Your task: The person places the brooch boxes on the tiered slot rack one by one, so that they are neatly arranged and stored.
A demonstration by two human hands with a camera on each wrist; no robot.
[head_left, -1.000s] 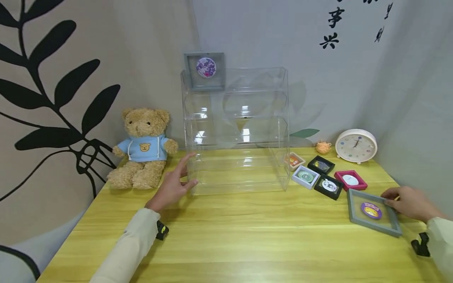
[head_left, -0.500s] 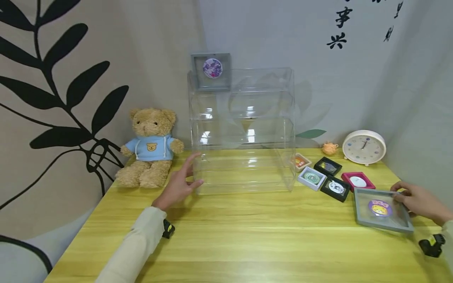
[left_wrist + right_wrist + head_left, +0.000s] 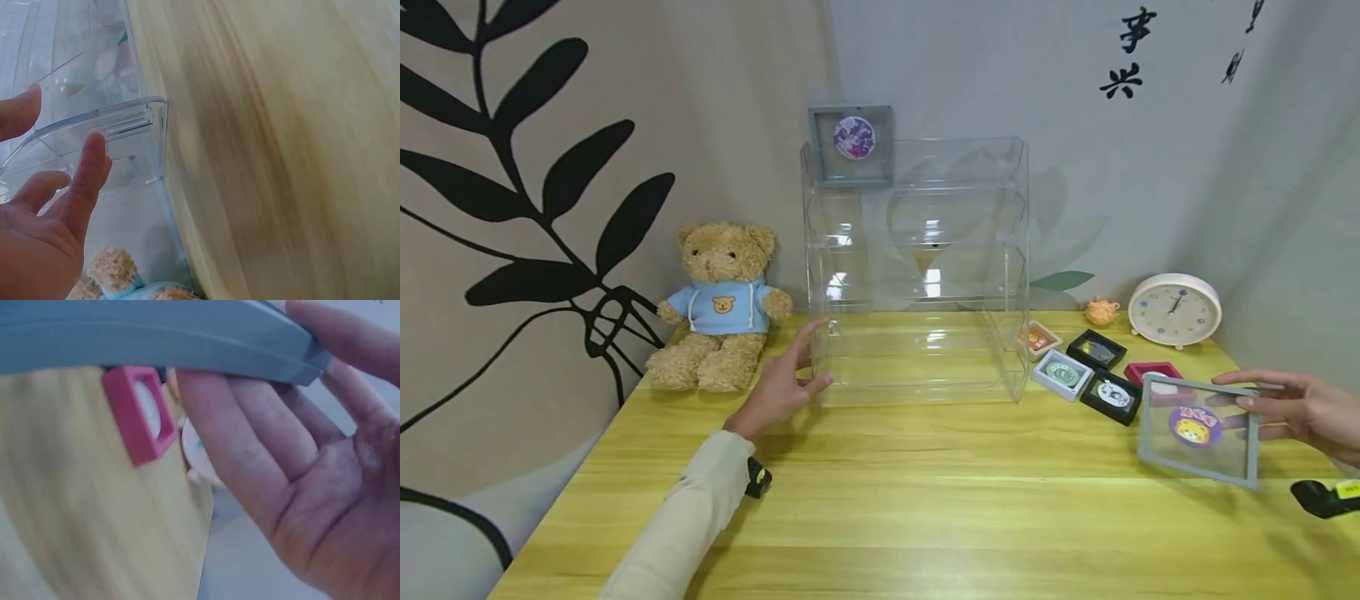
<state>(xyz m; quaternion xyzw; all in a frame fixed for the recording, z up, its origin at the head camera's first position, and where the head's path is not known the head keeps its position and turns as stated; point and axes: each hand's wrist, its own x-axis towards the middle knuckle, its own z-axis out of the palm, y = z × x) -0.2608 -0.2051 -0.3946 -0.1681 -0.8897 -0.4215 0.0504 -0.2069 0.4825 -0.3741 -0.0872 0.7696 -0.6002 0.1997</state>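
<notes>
A clear tiered display rack (image 3: 917,333) stands in the middle of the table. My left hand (image 3: 780,387) is at its lower left edge, fingers and thumb spread; the left wrist view has the fingertips (image 3: 94,150) beside the clear side panel. My right hand (image 3: 1300,408) grips the right side of a grey see-through frame (image 3: 1198,468), thumb in front and fingers behind. The frame is tilted up off the table, with a purple and yellow round badge (image 3: 1195,427) in its middle. A similar grey frame (image 3: 886,171) with a purple badge stands on the rack's top left.
Small framed badges lie right of the rack: black (image 3: 1111,397), black (image 3: 1096,349), lilac (image 3: 1063,374), orange (image 3: 1039,338) and magenta (image 3: 134,425). Behind them are a white clock (image 3: 1175,310) and an orange figurine (image 3: 1101,312). A teddy bear (image 3: 722,304) sits to the left.
My right hand has lifted the grey frame from the table and tilted it more upright. My left hand has stayed at the rack. The head view has shifted slightly.
</notes>
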